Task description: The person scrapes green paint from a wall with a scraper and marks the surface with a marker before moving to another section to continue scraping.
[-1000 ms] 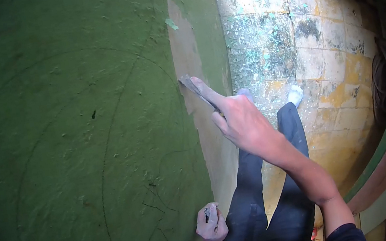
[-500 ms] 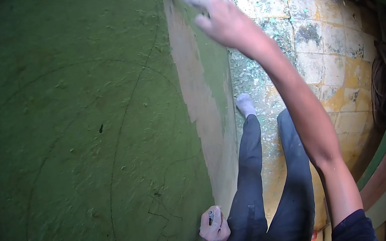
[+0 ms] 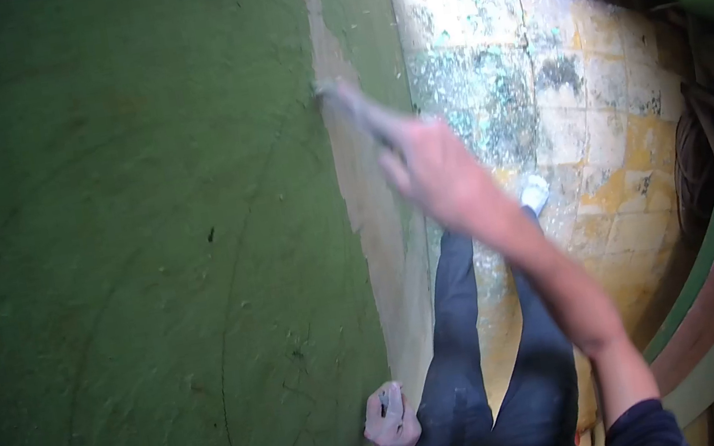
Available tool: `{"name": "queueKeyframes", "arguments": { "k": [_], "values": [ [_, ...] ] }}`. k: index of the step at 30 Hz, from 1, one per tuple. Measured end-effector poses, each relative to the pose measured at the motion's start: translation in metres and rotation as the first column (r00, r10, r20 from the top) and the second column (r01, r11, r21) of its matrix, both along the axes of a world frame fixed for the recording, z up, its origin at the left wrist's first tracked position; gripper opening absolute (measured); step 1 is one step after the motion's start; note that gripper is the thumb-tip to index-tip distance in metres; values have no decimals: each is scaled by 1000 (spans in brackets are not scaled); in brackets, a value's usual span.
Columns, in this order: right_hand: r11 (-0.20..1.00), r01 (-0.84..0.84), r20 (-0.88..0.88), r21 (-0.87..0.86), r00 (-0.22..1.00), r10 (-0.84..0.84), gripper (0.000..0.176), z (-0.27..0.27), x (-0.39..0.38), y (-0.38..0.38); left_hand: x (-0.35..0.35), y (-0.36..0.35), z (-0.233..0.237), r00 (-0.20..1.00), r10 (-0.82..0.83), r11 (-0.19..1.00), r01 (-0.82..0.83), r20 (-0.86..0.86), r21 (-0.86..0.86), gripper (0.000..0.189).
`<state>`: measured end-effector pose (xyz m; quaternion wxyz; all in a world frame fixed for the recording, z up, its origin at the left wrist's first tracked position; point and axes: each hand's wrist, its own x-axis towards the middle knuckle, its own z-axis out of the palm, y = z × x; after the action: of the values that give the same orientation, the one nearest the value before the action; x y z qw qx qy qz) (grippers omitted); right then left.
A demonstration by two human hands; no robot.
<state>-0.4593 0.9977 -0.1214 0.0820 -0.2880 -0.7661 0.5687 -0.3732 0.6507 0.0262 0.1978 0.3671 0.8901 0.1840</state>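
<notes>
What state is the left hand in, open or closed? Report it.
Closed: the left hand has its fingers curled in around a small dark object, too small to identify.

Inscriptions: no readable text, label, brand or number. Green wall (image 3: 125, 211): thin dark drawn lines (image 3: 220, 363), long and curving, with fainter, tangled strokes (image 3: 302, 388) low down near the bare strip; blurred, no letter, figure or sign legible among them.
</notes>
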Motion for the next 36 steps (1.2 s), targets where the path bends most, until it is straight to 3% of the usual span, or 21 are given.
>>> {"name": "queueKeyframes", "arguments": {
  "k": [3, 4, 8, 11, 12, 14, 15, 18, 21, 26, 29, 31, 33, 36],
  "values": [
    [998, 45, 104, 42, 993, -49, 70, -7, -37, 52, 2, 1, -4, 1000, 17, 1000, -17, -17, -4, 59],
    [1000, -8, 164, -8, 986, 9, 72, 22, -34, 56, 3, -1, 0, 1000, 12, 1000, -12, -15, -7, 59],
    [998, 3, -41, -58, 999, -5, 73, 22, 24, -39, -1, 3, 0, 1000, -12, 999, 12, -2, 41, 62],
    [992, 5, 34, -129, 999, -1, 77, 20, 15, -28, -2, 0, 3, 1000, -12, 1000, 12, 9, 11, 63],
    [994, 19, 101, -111, 995, -8, 79, 5, -11, 9, 0, 1, 0, 1000, -6, 1000, 6, 14, 5, 63],
    [994, 43, 92, -97, 995, -34, 80, -2, -18, 11, 2, 0, -1, 1000, -2, 1000, 2, 0, -7, 64],
    [995, 54, 26, -87, 998, -51, 79, 5, -1, -15, 1, 1, 0, 1000, 0, 1000, 0, -5, -7, 64],
    [982, -106, 79, -155, 990, 120, 78, 47, 48, -64, -3, 2, 1, 999, -34, 998, 34, 0, 46, 65],
    [985, -56, 9, -162, 998, 59, 80, 30, 45, -57, -2, 0, -1, 999, -34, 999, 34, -3, 40, 66],
    [993, -55, 81, -108, 995, 64, 80, 39, 37, -50, -2, -1, 3, 999, -43, 998, 42, 25, 48, 68],
    [989, 14, -105, -148, 994, -30, 78, 33, 48, -71, -5, 3, -2, 1000, -20, 998, 19, 14, 62, 68],
    [997, -8, 30, -71, 999, 11, 72, 18, -5, 8, 1, 2, -1, 1000, -17, 998, 16, 26, 53, 67],
    [996, 13, 39, -90, 999, -10, 71, 14, -29, 39, -1, 0, -2, 999, -39, 998, 39, 2, 52, 67],
    [980, 187, -277, 63, 947, -163, 71, -9, -9, -11, -1, 2, 0, 1000, -15, 996, 18, -27, 87, 63]
  ]
}}
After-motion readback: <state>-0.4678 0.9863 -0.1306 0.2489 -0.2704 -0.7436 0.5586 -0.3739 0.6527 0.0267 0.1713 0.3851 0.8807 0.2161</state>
